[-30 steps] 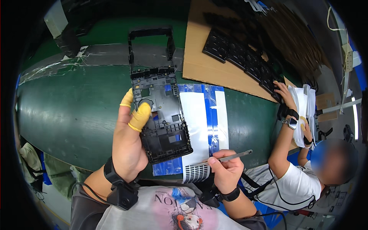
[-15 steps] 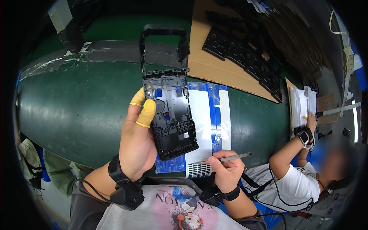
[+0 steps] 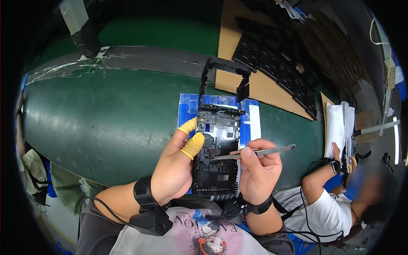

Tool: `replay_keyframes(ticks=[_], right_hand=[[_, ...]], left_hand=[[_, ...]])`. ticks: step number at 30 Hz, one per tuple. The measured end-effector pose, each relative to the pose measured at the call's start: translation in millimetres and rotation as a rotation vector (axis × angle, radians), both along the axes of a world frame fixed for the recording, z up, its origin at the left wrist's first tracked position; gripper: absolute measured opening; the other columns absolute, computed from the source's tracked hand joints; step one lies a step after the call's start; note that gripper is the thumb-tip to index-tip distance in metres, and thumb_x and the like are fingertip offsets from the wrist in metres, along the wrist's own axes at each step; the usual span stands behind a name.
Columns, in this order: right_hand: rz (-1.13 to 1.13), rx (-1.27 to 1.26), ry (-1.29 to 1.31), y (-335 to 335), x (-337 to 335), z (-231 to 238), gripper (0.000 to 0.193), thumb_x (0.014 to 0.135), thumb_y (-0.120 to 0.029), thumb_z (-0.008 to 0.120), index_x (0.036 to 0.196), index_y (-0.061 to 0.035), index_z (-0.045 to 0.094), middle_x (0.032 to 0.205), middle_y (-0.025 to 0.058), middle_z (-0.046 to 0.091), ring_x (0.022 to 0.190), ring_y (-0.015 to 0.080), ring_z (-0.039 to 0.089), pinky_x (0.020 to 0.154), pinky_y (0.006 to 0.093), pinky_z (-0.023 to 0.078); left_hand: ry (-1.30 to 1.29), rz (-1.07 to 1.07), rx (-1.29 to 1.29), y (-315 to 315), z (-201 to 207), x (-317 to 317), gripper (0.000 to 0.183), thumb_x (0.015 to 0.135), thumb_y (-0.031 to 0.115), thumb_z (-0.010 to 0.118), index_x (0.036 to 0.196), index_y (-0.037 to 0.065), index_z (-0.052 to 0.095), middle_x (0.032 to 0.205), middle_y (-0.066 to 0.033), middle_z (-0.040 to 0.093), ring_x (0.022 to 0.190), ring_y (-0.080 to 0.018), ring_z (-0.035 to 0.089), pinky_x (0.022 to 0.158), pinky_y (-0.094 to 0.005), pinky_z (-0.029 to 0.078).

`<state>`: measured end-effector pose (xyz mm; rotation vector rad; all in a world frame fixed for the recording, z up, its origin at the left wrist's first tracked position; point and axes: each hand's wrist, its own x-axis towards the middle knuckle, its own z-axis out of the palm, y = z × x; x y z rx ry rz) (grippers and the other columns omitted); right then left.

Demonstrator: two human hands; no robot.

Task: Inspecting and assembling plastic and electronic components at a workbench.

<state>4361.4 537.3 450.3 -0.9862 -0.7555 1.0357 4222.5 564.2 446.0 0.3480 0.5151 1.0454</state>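
My left hand (image 3: pixel 176 163), with yellow finger cots on thumb and a finger, grips a black plastic housing (image 3: pixel 216 146) by its left edge. The housing has an open rectangular frame at its far end and ribs and recesses inside. In my right hand (image 3: pixel 259 168) is a pair of metal tweezers (image 3: pixel 272 151), pinched between thumb and fingers. Their tips reach over the lower middle of the housing; whether they touch it or hold anything is too small to tell. Beneath the housing lies a blue mat (image 3: pixel 187 110) with white strips, mostly covered.
A cardboard sheet (image 3: pixel 229 80) at the far right bears several black plastic parts (image 3: pixel 276 68). To the right, a co-worker (image 3: pixel 327 199) handles white sheets (image 3: pixel 335 127). Grey tape (image 3: pixel 148 57) runs across the green table (image 3: pixel 106 114). A post stands at the far left.
The housing has moved right and nearer to me in my left hand. My right hand has brought the tweezers up, so their tips now lie over the housing.
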Motion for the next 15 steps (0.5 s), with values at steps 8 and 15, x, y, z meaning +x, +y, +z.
replay_keyframes(ticks=[8, 15], right_hand=[[0.025, -0.012, 0.046, 6.8, -5.4, -4.6, 0.017, 0.073, 0.005, 0.057, 0.088, 0.0033, 0.048, 0.074, 0.0089, 0.056, 0.064, 0.0122, 0.056, 0.061, 0.0217, 0.045], [0.037, -0.014, 0.002, 7.4, -2.7, -8.2, 0.017, 0.073, 0.004, 0.057, 0.088, 0.0031, 0.048, 0.074, 0.0094, 0.056, 0.065, 0.0132, 0.056, 0.061, 0.0232, 0.046]], left_hand=[[0.053, 0.032, 0.024, -0.1, -5.9, 1.5, 0.044, 0.082, 0.023, 0.048, 0.121, 0.009, 0.031, 0.108, -0.0084, 0.047, 0.096, -0.0187, 0.049, 0.082, -0.0331, 0.042], [0.034, 0.033, 0.033, -0.3, -4.9, 0.7, 0.043, 0.083, 0.021, 0.047, 0.121, 0.009, 0.031, 0.11, -0.0091, 0.046, 0.097, -0.0193, 0.048, 0.083, -0.0341, 0.042]])
